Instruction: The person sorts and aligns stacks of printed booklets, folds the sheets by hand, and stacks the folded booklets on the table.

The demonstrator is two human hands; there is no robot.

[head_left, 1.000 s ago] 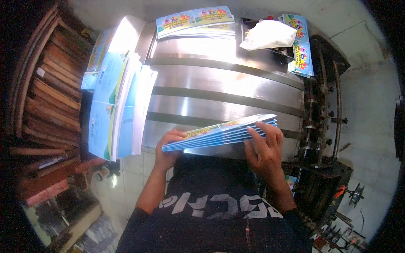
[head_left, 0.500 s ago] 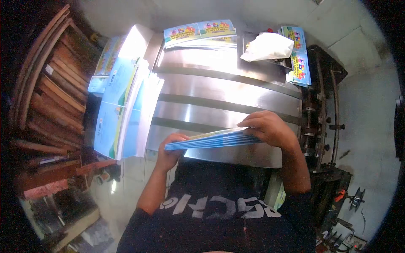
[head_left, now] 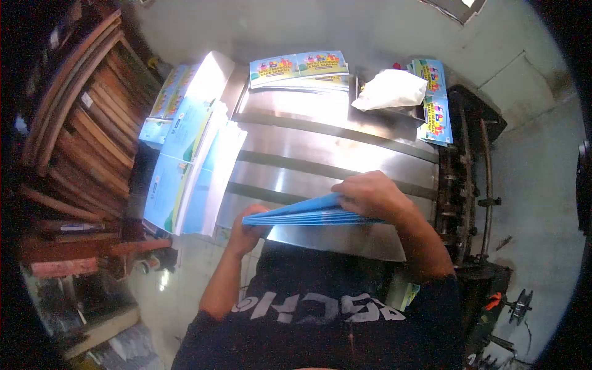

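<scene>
A thin stack of blue-edged printed booklets point(head_left: 302, 217) is held level in front of my body, over the near edge of the metal table. My left hand point(head_left: 248, 231) is closed around the stack's left end. At the other end, my right hand point(head_left: 374, 196) grips the stack, and the upper layer on that side stands raised, so a wedge-shaped gap shows above the lower layers. Part of the stack's right end is hidden behind my right fingers.
On the left of the steel table point(head_left: 296, 145) stands a tall pile of printed sheets point(head_left: 179, 179). More booklets point(head_left: 300, 66) lie at the back, beside a white crumpled bag point(head_left: 393, 89) on a dark tray. Another pile point(head_left: 436, 114) sits right, near machine rods point(head_left: 487, 179). Wooden boards point(head_left: 92, 142) stand left.
My right hand has moved slightly left and turned, raising the top layer of the booklets away from those beneath. My left hand keeps its hold. The camera view has shifted slightly.
</scene>
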